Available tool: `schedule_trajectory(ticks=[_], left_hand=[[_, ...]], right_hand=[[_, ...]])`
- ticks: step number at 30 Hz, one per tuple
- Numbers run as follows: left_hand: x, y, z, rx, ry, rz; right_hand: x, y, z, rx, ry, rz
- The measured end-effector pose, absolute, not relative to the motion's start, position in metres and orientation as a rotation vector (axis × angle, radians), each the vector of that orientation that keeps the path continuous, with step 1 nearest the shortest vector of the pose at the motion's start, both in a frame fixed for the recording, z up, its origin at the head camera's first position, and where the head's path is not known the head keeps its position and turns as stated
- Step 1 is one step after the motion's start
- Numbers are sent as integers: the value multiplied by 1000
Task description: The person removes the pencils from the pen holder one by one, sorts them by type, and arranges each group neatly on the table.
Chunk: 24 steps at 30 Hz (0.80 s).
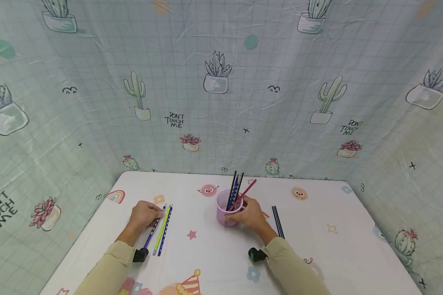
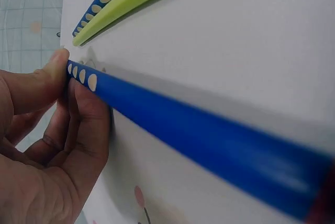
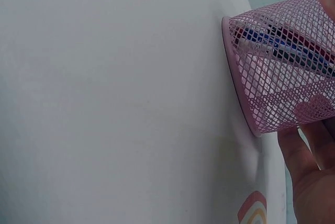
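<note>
My left hand (image 1: 144, 215) pinches a blue pencil with pale dots (image 2: 199, 130) near its far end, between thumb and fingers. Just right of it, a lime green pencil (image 1: 161, 232) and another blue dotted pencil (image 1: 165, 229) lie side by side on the table. With curled fingers and thumb, my right hand (image 1: 252, 214) grips the side of a pink mesh pencil cup (image 1: 222, 215). Several pencils stand in the cup, dark and blue dotted, and a red pencil (image 1: 249, 188) leans to the right. The cup's base appears to touch the table in the right wrist view.
Dark pencils (image 1: 277, 219) lie on the white printed table (image 1: 214, 262) right of the cup, partly behind my right forearm. A cactus-print cloth (image 1: 221, 123) hangs behind and at both sides. Small black devices (image 1: 140, 255) sit at both wrists.
</note>
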<state>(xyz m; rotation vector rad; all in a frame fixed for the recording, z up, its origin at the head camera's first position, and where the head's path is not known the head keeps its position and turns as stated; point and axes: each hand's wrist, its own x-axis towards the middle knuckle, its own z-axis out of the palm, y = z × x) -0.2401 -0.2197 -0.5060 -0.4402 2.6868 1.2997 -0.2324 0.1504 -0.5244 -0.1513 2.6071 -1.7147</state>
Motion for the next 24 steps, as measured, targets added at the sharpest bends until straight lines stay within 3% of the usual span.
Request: schedule_trajectory(ticks=[24], left_hand=[[-242,-204,-502,-321,2919,1112]], right_hand=[[-233,151,-525,-135,2620,-1691]])
